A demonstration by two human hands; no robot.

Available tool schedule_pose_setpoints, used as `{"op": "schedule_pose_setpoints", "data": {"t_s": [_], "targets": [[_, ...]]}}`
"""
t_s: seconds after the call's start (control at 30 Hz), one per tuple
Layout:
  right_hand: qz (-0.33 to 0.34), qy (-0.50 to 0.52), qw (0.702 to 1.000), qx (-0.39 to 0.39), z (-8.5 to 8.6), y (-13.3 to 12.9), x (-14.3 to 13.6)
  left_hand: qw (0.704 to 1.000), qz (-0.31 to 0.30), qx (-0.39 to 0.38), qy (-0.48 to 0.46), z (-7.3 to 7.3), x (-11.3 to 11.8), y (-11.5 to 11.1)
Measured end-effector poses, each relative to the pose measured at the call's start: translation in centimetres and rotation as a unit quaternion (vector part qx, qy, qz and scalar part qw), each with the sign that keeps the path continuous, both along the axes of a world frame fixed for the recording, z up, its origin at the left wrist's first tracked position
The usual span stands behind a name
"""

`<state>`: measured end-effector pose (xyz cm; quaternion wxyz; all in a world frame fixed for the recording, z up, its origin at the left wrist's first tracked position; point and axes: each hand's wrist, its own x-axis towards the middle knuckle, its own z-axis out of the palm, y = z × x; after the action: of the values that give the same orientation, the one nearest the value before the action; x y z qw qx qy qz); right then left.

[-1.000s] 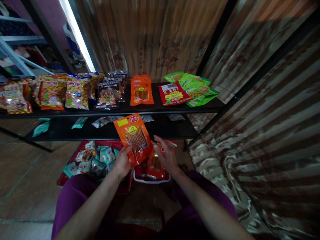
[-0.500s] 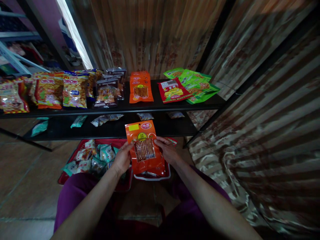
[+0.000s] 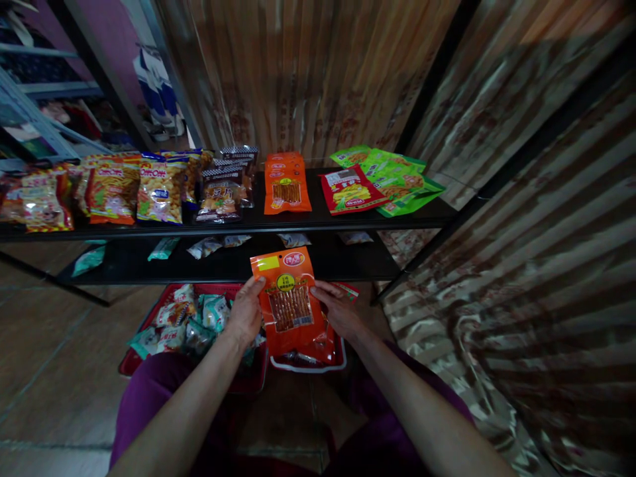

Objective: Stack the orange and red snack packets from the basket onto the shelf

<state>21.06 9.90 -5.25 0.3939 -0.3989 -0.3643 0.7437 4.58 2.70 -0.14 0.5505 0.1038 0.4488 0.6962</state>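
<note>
An orange snack packet (image 3: pixel 291 308) with a see-through window, brown sticks showing inside, is held upright in front of me. My left hand (image 3: pixel 248 310) grips its left edge, thumb on the front. On the opposite edge, my right hand (image 3: pixel 338 309) pinches it, fingers at the front. Below the packet stands a white-rimmed basket (image 3: pixel 309 368) with more orange packaging in it, partly hidden. Similar orange packets (image 3: pixel 288 192) lie overlapped on the black upper shelf (image 3: pixel 318 224), between dark brown packets (image 3: pixel 222 192) and a red packet (image 3: pixel 352 190).
A red basket (image 3: pixel 263 377) of small teal and white packets sits at left on the floor. Green packets (image 3: pixel 400 179) and yellow snack bags (image 3: pixel 161 189) share the upper shelf. Small packets lie on the lower shelf (image 3: pixel 238 265). A striped curtain (image 3: pixel 541 232) hangs at right.
The view has shifted slightly, so the shelves and baskets appear a little lower and further right. Both hands still hold the orange packet, nearly unchanged in pose.
</note>
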Motion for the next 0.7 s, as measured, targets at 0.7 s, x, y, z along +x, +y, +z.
{"op": "schedule_pose_setpoints", "data": {"t_s": [0.7], "targets": [[0.110,0.072,0.991,0.036,0.6,-0.7,0.4,0.998,0.034,-0.040,-0.019,0.4,-0.2,0.8]]}}
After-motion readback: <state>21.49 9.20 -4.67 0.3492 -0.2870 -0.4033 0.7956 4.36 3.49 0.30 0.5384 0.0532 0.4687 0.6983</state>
